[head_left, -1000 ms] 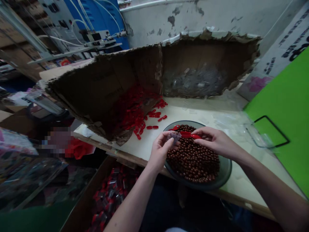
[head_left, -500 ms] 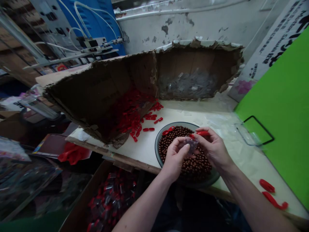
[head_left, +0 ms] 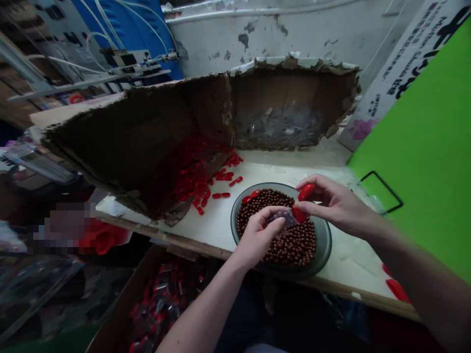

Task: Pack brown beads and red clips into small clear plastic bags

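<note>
My left hand (head_left: 259, 231) is closed on a small clear plastic case (head_left: 281, 216) held over the bowl. My right hand (head_left: 333, 202) pinches a red two-lobed plastic cap (head_left: 306, 192). The cap's lower lobe meets the right end of the case; its upper lobe stands away. Whether the lower lobe is fully seated I cannot tell. Beneath both hands, the grey bowl (head_left: 324, 245) holds many shiny brown balls (head_left: 294, 252). Another red cap (head_left: 250, 197) lies on the balls near the bowl's far left rim.
A torn cardboard box (head_left: 91, 142) spills red caps (head_left: 195, 181) onto the white tabletop (head_left: 257, 164). Its right section holds clear plastic pieces (head_left: 287, 125). Below the table edge, a carton holds red-capped cases (head_left: 165, 294). A green panel (head_left: 423, 176) stands at right, with red pieces (head_left: 397, 290) near my forearm.
My right hand has turned and shifted right relative to the bowl, bringing the red cap into clearer sight against the case's end. My left hand keeps its hold. The whole view has shifted slightly.
</note>
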Action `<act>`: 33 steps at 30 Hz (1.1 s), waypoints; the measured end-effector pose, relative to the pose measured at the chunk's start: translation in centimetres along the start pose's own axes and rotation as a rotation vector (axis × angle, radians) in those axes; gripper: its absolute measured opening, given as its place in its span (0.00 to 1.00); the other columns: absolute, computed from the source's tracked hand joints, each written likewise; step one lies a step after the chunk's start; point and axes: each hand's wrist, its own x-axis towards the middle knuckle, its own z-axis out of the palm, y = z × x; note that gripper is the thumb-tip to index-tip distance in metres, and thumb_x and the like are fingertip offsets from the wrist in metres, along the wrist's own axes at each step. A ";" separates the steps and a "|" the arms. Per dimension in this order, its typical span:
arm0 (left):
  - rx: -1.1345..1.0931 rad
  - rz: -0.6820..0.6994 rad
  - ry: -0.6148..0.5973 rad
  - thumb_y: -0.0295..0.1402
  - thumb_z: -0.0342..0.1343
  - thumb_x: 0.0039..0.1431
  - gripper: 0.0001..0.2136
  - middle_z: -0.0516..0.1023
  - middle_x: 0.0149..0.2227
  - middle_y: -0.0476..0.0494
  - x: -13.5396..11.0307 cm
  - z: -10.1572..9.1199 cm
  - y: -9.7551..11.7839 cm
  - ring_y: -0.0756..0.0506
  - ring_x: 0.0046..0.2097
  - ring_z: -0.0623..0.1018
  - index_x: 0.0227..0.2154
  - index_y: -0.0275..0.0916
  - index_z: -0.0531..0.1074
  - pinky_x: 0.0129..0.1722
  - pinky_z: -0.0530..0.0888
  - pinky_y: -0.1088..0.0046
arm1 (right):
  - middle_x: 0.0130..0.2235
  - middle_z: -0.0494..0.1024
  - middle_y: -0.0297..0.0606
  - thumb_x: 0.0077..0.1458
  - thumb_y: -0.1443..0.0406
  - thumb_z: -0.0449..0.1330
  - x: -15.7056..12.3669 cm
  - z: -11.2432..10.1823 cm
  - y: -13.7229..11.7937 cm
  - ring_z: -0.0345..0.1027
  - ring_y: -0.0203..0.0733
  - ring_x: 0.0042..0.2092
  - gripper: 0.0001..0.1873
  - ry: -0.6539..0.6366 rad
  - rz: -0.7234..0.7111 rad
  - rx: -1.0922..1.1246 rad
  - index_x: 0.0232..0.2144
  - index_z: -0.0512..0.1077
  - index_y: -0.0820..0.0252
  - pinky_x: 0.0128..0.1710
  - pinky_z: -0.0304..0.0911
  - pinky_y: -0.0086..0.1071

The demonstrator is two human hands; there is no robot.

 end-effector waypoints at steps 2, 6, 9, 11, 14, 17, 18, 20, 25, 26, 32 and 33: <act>0.022 0.001 -0.013 0.35 0.55 0.60 0.13 0.75 0.35 0.45 0.0 0.0 0.1 0.53 0.32 0.70 0.46 0.36 0.73 0.32 0.67 0.79 | 0.31 0.75 0.33 0.51 0.60 0.65 0.2 0.1 -0.3 0.72 0.39 0.32 0.15 -0.064 0.006 -0.042 0.39 0.66 0.57 0.30 0.67 0.30; 0.078 -0.005 0.000 0.35 0.54 0.60 0.13 0.75 0.36 0.45 0.0 -0.1 0.3 0.53 0.32 0.69 0.46 0.36 0.73 0.32 0.67 0.78 | 0.29 0.76 0.33 0.53 0.60 0.64 0.2 0.1 -0.9 0.73 0.40 0.31 0.13 -0.112 0.030 -0.061 0.36 0.65 0.57 0.31 0.67 0.31; 0.155 -0.006 -0.020 0.34 0.53 0.61 0.13 0.76 0.38 0.45 0.1 -0.3 0.7 0.52 0.34 0.70 0.46 0.36 0.73 0.34 0.67 0.78 | 0.28 0.76 0.33 0.53 0.60 0.64 0.0 0.3 -0.8 0.73 0.40 0.31 0.13 -0.107 0.078 -0.025 0.35 0.63 0.57 0.30 0.66 0.31; 0.217 0.004 -0.053 0.34 0.52 0.61 0.13 0.76 0.41 0.44 0.1 -0.4 1.0 0.50 0.37 0.72 0.47 0.37 0.72 0.36 0.68 0.77 | 0.28 0.76 0.33 0.53 0.60 0.64 -0.1 0.6 -0.4 0.73 0.40 0.31 0.14 -0.118 0.112 0.048 0.35 0.62 0.57 0.31 0.67 0.32; 0.290 0.033 -0.060 0.34 0.51 0.61 0.13 0.77 0.44 0.42 0.1 -0.5 1.1 0.47 0.43 0.73 0.46 0.37 0.73 0.42 0.69 0.74 | 0.28 0.77 0.32 0.52 0.59 0.64 -0.1 1.1 0.4 0.74 0.40 0.31 0.15 -0.127 0.153 0.194 0.35 0.62 0.56 0.32 0.69 0.33; 0.287 0.006 -0.037 0.34 0.51 0.61 0.13 0.77 0.42 0.43 0.0 -0.5 0.6 0.47 0.42 0.74 0.45 0.37 0.73 0.40 0.70 0.75 | 0.28 0.76 0.31 0.51 0.60 0.65 -0.3 1.7 1.1 0.74 0.38 0.30 0.16 -0.093 0.207 0.267 0.36 0.62 0.56 0.32 0.70 0.34; 0.271 -0.012 -0.034 0.35 0.51 0.61 0.12 0.76 0.41 0.43 -0.1 -0.5 0.4 0.47 0.40 0.74 0.45 0.38 0.73 0.39 0.69 0.75 | 0.28 0.76 0.31 0.51 0.60 0.65 -0.3 1.9 1.2 0.74 0.38 0.30 0.16 -0.084 0.226 0.273 0.36 0.62 0.56 0.31 0.70 0.33; 0.229 -0.041 -0.030 0.35 0.51 0.61 0.12 0.76 0.40 0.43 -0.1 -0.4 -0.2 0.48 0.39 0.74 0.44 0.38 0.73 0.36 0.69 0.76 | 0.27 0.75 0.30 0.51 0.59 0.65 -0.5 2.3 1.5 0.73 0.38 0.29 0.16 -0.074 0.249 0.265 0.36 0.62 0.56 0.30 0.70 0.33; 0.031 -0.155 0.009 0.37 0.58 0.56 0.13 0.74 0.28 0.47 0.1 -0.3 -1.7 0.53 0.27 0.69 0.40 0.35 0.74 0.28 0.66 0.79 | 0.26 0.74 0.30 0.50 0.58 0.65 -0.4 2.8 1.5 0.72 0.37 0.28 0.16 -0.055 0.262 0.238 0.34 0.63 0.57 0.29 0.69 0.32; -0.026 -0.174 0.018 0.38 0.60 0.54 0.13 0.74 0.27 0.48 0.2 -0.4 -1.9 0.54 0.26 0.69 0.39 0.34 0.74 0.27 0.65 0.79 | 0.26 0.75 0.31 0.50 0.57 0.65 -0.4 2.7 1.5 0.72 0.37 0.28 0.16 -0.067 0.269 0.243 0.34 0.64 0.57 0.29 0.69 0.33; -0.223 -0.211 0.047 0.40 0.65 0.48 0.17 0.76 0.27 0.47 0.3 -0.7 -1.7 0.54 0.24 0.72 0.36 0.33 0.73 0.25 0.67 0.79 | 0.29 0.76 0.37 0.54 0.46 0.58 0.1 1.8 1.6 0.70 0.37 0.31 0.23 0.069 0.234 0.202 0.27 0.73 0.61 0.30 0.66 0.30; -0.231 -0.222 0.041 0.40 0.66 0.47 0.17 0.76 0.26 0.47 0.3 -0.5 -1.5 0.54 0.24 0.73 0.36 0.33 0.73 0.24 0.68 0.79 | 0.26 0.74 0.36 0.54 0.45 0.57 0.2 1.9 1.7 0.67 0.36 0.28 0.25 0.076 0.219 0.196 0.25 0.72 0.61 0.28 0.64 0.29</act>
